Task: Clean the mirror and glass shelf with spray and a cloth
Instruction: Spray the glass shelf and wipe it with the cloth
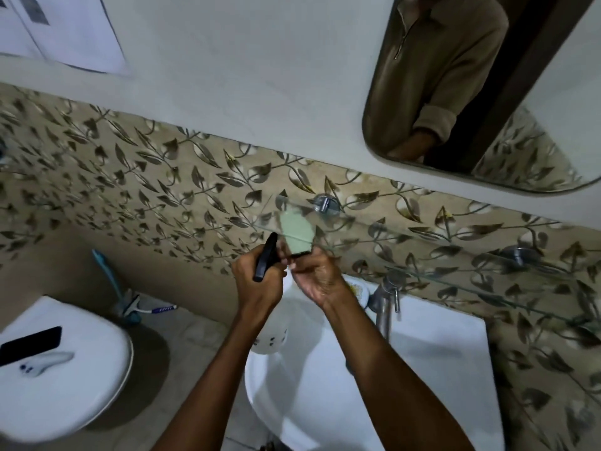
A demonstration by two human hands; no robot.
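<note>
Both hands closed on gear, centre of frame, above the basin. Left hand [257, 281] is wrapped round the neck of the spray bottle [267, 255], w/ its black trigger head sticking up-left; the white bottle body hangs below the wrist. Right hand [317, 278] pinches the lower edge of the cloth [297, 231], pale green, fingers curled in tight. Can't tell which finger sits on the trigger; blurred.

Cloth stands up in front of the left end of the glass shelf [422, 252], which runs from frame centre down to the right edge on chrome brackets. Mirror [455, 92] is upper right, well apart from both hands; it shows a sleeve and torso only.

My read: step in hand is loading the cloth w/ spray, or lining up the first pass on the shelf end. Nozzle direction unclear from here.

To do it well, I'd say:
- keep nozzle close to the cloth, aimed away from the wall tile
- spread the cloth flatter before wiping; a bunched pinch gives poor contact
- light pressure, since the shelf hangs on brackets only
- work from the left end toward the right

Also in view: tap [385, 297] and sink [439, 369] under the shelf, toilet lid [81, 369] lower left w/ a phone [31, 345] on it.
</note>
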